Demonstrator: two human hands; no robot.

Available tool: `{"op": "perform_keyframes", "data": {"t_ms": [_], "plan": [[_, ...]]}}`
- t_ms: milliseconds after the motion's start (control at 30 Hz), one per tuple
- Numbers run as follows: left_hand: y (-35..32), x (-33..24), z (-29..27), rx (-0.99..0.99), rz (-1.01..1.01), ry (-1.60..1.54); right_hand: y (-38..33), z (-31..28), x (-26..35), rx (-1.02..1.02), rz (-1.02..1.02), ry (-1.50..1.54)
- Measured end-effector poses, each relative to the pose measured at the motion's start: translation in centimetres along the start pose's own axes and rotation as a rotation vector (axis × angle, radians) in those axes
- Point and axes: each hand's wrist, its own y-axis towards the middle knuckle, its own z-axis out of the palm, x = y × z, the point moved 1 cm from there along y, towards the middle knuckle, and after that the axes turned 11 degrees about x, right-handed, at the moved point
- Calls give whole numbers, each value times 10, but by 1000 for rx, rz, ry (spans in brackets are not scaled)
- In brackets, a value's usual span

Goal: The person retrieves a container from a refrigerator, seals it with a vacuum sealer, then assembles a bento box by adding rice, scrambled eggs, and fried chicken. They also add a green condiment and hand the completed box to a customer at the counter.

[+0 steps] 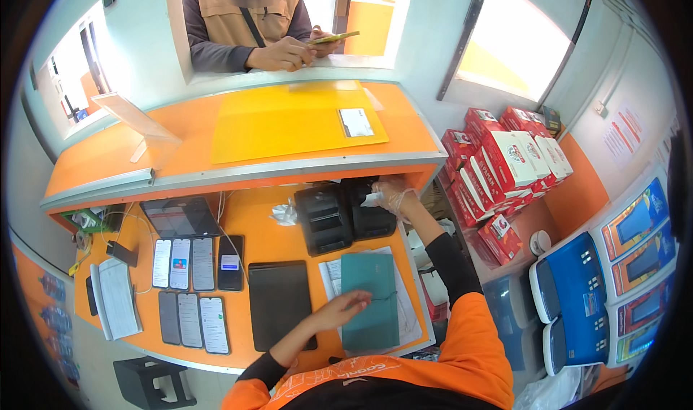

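Observation:
My right hand (394,196) reaches under the raised counter shelf. Its fingers close on what looks like a white slip of paper (372,199); the fingertips are partly hidden. The slip is beside a black plastic unit with hollow sections (325,222), whose kind I cannot make out. Over a teal folder (369,330), my left hand (345,309) hovers or rests lightly with its fingers stretched out, holding nothing. Beneath the folder lie white printed papers (409,316). Left of it is a flat black case or pad (279,294).
Several phones (188,316) lie in two rows on the orange desk, below a dark tablet (180,219) with cables. An open notebook (115,298) sits at left. A yellow mat (289,121) covers the upper counter, where a person (249,31) holds a phone. Red boxes (498,164) are stacked at right.

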Motion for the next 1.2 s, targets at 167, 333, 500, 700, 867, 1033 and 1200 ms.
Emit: {"op": "perform_keyframes", "data": {"t_ms": [167, 333, 500, 700, 867, 1033, 1200], "plan": [[53, -19, -46, -314, -22, 724, 5, 2, -2, 37, -22, 68], [99, -14, -71, -560, -130, 1315, -4, -6, 3, 25, 0, 112], [115, 3, -82, -529, -327, 1539, 0, -5, -2, 59, -33, 43], [113, 10, -83, -511, -318, 1642, -4, -7, -2, 27, -30, 19], [111, 10, -84, -500, -338, 1639, -6, -8, -3, -2, -53, 11], [110, 10, -84, -471, -347, 1653, -15, -13, 4, -34, -6, -100], [107, 11, -85, -483, -327, 1654, -33, -22, 7, -56, -139, -185]]}}
